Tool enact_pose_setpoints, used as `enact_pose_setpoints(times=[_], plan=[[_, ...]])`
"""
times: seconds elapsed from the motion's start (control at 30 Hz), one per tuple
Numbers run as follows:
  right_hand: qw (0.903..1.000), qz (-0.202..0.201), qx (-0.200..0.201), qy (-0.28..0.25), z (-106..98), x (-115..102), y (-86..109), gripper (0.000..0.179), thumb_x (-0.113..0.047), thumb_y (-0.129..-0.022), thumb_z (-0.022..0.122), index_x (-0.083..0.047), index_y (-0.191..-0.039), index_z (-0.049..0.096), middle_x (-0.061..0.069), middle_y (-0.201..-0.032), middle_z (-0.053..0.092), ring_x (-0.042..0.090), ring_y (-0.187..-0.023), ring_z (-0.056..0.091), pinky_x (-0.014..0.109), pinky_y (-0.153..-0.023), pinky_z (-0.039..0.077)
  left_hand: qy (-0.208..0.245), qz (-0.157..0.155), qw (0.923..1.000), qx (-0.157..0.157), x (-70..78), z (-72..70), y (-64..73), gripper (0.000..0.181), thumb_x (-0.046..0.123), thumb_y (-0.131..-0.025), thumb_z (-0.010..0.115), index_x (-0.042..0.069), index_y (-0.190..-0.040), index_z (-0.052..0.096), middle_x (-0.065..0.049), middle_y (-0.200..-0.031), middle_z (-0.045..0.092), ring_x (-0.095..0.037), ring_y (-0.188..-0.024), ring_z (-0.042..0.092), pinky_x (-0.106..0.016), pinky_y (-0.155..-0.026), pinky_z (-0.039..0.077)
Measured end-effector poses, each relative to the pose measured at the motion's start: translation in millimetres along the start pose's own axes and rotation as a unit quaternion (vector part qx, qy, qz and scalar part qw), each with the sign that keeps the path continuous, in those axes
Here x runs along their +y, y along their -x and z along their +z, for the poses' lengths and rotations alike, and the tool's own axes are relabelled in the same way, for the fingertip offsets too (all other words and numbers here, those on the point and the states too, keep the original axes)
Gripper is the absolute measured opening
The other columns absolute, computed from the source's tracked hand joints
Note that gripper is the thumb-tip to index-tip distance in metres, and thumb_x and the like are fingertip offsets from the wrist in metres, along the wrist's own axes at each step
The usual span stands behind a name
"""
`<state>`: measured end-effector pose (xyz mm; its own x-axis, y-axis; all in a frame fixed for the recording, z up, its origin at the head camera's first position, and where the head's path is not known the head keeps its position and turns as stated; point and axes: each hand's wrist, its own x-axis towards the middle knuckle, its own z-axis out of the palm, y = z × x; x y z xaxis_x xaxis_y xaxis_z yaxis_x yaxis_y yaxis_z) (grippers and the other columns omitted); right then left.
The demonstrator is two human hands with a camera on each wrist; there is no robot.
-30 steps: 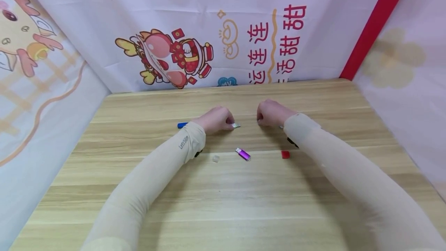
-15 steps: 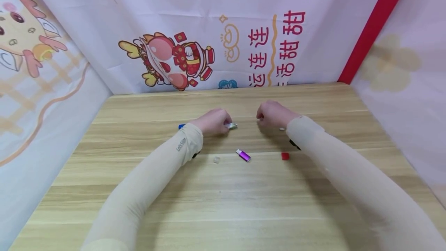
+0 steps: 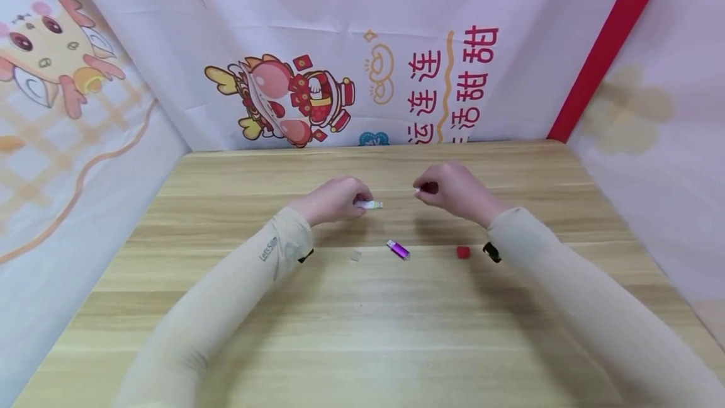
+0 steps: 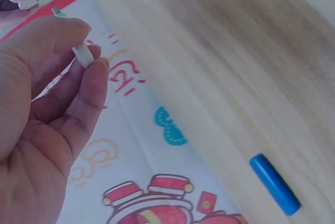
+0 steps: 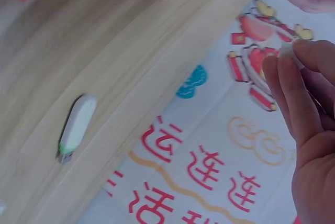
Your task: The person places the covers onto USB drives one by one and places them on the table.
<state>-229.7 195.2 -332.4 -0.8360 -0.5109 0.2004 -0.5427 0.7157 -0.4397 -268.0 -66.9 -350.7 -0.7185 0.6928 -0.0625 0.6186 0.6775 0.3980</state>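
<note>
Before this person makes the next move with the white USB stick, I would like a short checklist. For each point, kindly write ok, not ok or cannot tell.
1. Left grip holds the white USB stick: ok.
2. Stick's metal connector uncovered, pointing toward the right grip: ok.
3. Right grip pinches the small white piece: ok.
4. White piece touches the connector: not ok, a gap remains.
5. Opening in the white piece faces the connector: cannot tell, too small.
6. Purple stick apart from both hands: ok.
</note>
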Motion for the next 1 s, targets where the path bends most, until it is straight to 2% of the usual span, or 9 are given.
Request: enact_pose_setpoints(times=[0.13, 0.3, 0.47, 0.63, 0.77, 0.87, 1.0], plan=[[0.9988, 0.0, 0.033, -0.037, -0.3, -14.4, 13.4, 0.017, -0.011, -0.089, 0.075, -0.005, -0.105, 0.076, 0.005, -0.096, 0.073, 0.014, -0.083, 0.067, 0.03, -0.074, 0.058, 0.007, 0.022, 0.9993, 0.03, 9.7, -4.0, 18.2, 0.017, 0.007, -0.086, 0.077, 0.006, -0.103, 0.077, -0.002, -0.092, 0.071, -0.013, -0.078, 0.062, -0.027, -0.076, 0.055], [0.9916, -0.023, 0.088, -0.092, 4.6, -31.3, 33.1, 0.017, -0.01, -0.088, 0.076, -0.007, -0.104, 0.076, 0.004, -0.097, 0.073, 0.012, -0.083, 0.069, 0.023, -0.07, 0.057, -0.012, 0.066, 0.9949, 0.076, 24.4, -6.7, 41.5, 0.019, 0.011, -0.086, 0.079, 0.005, -0.104, 0.076, -0.003, -0.094, 0.07, -0.012, -0.08, 0.062, -0.023, -0.075, 0.055], [0.9805, -0.024, 0.133, -0.143, 11.9, -48.1, 55.0, 0.021, -0.011, -0.085, 0.079, -0.012, -0.106, 0.077, 0.0, -0.102, 0.072, 0.01, -0.085, 0.069, 0.023, -0.069, 0.057, -0.012, 0.099, 0.9894, 0.105, 40.4, -6.2, 61.3, 0.023, 0.012, -0.085, 0.08, 0.004, -0.106, 0.076, -0.004, -0.095, 0.069, -0.011, -0.081, 0.062, -0.022, -0.074, 0.056], [0.9643, -0.031, 0.173, -0.198, 18.5, -60.8, 74.6, 0.022, -0.006, -0.082, 0.081, -0.011, -0.104, 0.077, -0.001, -0.105, 0.071, 0.01, -0.086, 0.07, 0.025, -0.069, 0.058, -0.017, 0.131, 0.9816, 0.139, 56.8, -3.1, 80.3, 0.022, 0.01, -0.083, 0.081, 0.003, -0.104, 0.075, -0.005, -0.096, 0.069, -0.011, -0.082, 0.064, -0.022, -0.076, 0.056], [0.9525, -0.043, 0.183, -0.24, 21.3, -65.8, 87.5, 0.022, -0.003, -0.082, 0.08, -0.01, -0.102, 0.077, 0.0, -0.104, 0.07, 0.013, -0.085, 0.07, 0.028, -0.068, 0.059, -0.034, 0.157, 0.9722, 0.17, 70.0, 0.7, 92.2, 0.022, 0.008, -0.083, 0.081, 0.002, -0.102, 0.075, -0.005, -0.095, 0.068, -0.012, -0.083, 0.064, -0.02, -0.076, 0.055], [0.9485, -0.04, 0.179, -0.258, 21.9, -69.2, 95.0, 0.024, -0.002, -0.081, 0.08, -0.011, -0.103, 0.077, -0.001, -0.104, 0.07, 0.013, -0.085, 0.07, 0.029, -0.068, 0.059, -0.039, 0.172, 0.9661, 0.188, 78.1, 3.8, 100.3, 0.023, 0.008, -0.082, 0.082, 0.003, -0.103, 0.074, -0.005, -0.096, 0.068, -0.013, -0.084, 0.064, -0.02, -0.077, 0.054], [0.9419, -0.044, 0.181, -0.279, 23.5, -74.1, 102.3, 0.028, 0.003, -0.079, 0.08, -0.009, -0.104, 0.077, 0.001, -0.105, 0.071, 0.015, -0.085, 0.07, 0.029, -0.068, 0.059, -0.032, 0.184, 0.9619, 0.199, 87.0, 6.0, 109.1, 0.024, 0.009, -0.082, 0.082, 0.003, -0.104, 0.074, -0.004, -0.097, 0.068, -0.013, -0.085, 0.065, -0.019, -0.079, 0.054]])
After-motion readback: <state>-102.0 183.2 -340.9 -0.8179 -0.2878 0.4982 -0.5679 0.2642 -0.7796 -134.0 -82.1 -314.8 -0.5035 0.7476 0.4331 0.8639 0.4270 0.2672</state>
